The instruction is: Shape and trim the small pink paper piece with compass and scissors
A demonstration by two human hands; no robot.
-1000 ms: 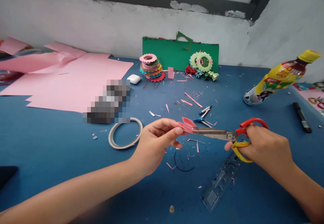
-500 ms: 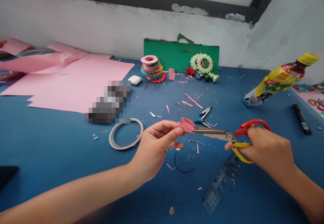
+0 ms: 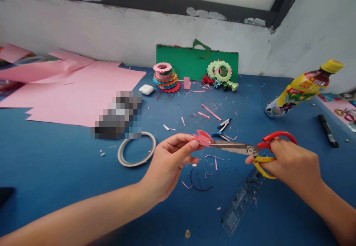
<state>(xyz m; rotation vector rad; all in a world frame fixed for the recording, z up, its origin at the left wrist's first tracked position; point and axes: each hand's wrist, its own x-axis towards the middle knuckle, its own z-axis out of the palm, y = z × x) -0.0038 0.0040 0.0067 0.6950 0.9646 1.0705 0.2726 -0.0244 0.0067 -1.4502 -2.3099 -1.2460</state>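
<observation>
Between its thumb and fingers my left hand (image 3: 171,160) pinches a small folded piece of pink paper (image 3: 203,138). My right hand (image 3: 296,160) has its fingers through the red and yellow handles of a pair of scissors (image 3: 236,148). The blades point left, and their tips meet the right end of the paper; whether they are cutting into it I cannot tell. Below the scissors lies a clear plastic ruler (image 3: 241,205). Just beyond the paper is a blue and silver compass (image 3: 222,127). Thin pink paper scraps (image 3: 211,112) are scattered around.
A roll of tape (image 3: 121,156) and a blurred-out object (image 3: 118,116) lie left, by large pink sheets (image 3: 63,97). Behind stand stacked paper rings (image 3: 167,77), green card (image 3: 183,62) and light green rings (image 3: 219,70). Rightward are a drink bottle (image 3: 303,90) and black marker (image 3: 328,131).
The view has shifted slightly, so most things sit a little further left and lower. Both hands keep their grips, and the scissor tips remain at the pink paper.
</observation>
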